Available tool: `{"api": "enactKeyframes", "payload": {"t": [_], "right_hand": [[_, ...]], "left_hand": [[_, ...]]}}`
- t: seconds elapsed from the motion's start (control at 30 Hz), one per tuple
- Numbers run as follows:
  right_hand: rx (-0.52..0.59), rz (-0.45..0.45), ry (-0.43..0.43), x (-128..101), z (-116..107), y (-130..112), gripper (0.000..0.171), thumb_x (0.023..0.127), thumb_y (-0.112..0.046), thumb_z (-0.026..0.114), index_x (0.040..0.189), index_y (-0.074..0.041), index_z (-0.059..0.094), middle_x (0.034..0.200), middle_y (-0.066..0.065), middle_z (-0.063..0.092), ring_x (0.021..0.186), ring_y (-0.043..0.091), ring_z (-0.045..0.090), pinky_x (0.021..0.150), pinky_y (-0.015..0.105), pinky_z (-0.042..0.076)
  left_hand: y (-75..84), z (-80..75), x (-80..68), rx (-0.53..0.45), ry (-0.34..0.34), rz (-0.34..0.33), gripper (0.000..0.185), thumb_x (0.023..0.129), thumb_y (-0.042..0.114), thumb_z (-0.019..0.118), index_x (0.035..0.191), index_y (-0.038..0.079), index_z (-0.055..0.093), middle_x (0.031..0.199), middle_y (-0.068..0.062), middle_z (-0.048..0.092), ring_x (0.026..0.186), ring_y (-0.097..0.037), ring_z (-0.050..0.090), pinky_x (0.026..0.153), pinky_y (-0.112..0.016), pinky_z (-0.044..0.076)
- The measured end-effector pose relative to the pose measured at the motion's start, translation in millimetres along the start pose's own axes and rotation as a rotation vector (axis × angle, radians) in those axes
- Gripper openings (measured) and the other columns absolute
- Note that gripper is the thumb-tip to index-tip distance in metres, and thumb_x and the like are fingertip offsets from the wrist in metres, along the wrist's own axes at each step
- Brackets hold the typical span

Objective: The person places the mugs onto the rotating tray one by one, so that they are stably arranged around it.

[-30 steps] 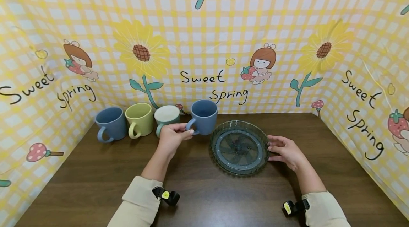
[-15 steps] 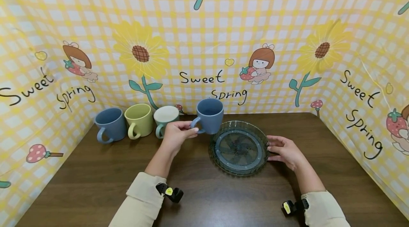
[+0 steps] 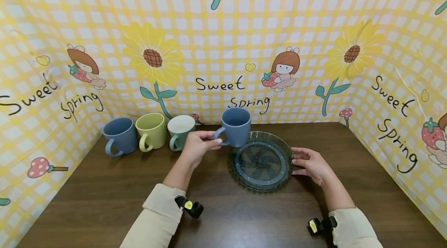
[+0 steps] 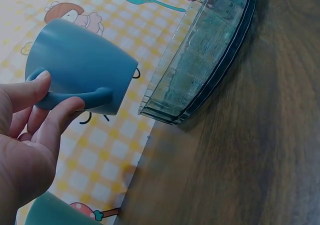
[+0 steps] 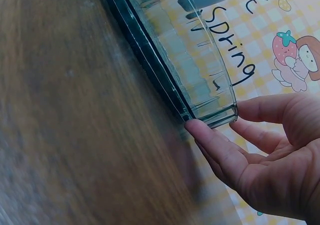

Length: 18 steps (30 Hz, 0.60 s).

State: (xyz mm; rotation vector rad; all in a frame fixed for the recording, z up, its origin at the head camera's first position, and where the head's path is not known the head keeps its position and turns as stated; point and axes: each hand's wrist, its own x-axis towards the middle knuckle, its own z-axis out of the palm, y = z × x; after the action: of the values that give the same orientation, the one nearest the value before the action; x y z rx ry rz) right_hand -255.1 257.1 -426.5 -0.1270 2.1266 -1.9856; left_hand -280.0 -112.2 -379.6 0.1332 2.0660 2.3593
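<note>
Blue mug [image 3: 236, 126] carried rightward since a second back, now held in air over back-left rim of glass dish [image 3: 261, 162]. Handle pinched by left hand [image 3: 198, 146], thumb and fingers curled round it. Mug interior looks empty, though view is shallow. Dish steadied at right edge by right hand [image 3: 312, 164], fingers straight, tips touching rim. Three mugs [image 3: 150, 132] lined up at back left on wooden table [image 3: 104, 197].
</note>
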Motion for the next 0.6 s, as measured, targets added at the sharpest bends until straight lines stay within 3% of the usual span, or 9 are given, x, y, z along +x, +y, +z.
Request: {"api": "enactKeyframes", "payload": {"t": [0.6], "right_hand": [[-0.015, 0.001, -0.007, -0.5, -0.7, -0.5, 0.056, 0.097, 0.003, 0.054, 0.146, 0.011, 0.029, 0.133, 0.035, 0.042, 0.102, 0.024, 0.061, 0.079, 0.042, 0.059]], "left_hand": [[-12.5, 15.7, 13.4, 0.024, -0.01, -0.044, 0.026, 0.08, -0.015, 0.072, 0.105, -0.015, 0.067, 0.081, -0.011, 0.068, 0.075, -0.019, 0.07, 0.074, -0.038, 0.06]]}}
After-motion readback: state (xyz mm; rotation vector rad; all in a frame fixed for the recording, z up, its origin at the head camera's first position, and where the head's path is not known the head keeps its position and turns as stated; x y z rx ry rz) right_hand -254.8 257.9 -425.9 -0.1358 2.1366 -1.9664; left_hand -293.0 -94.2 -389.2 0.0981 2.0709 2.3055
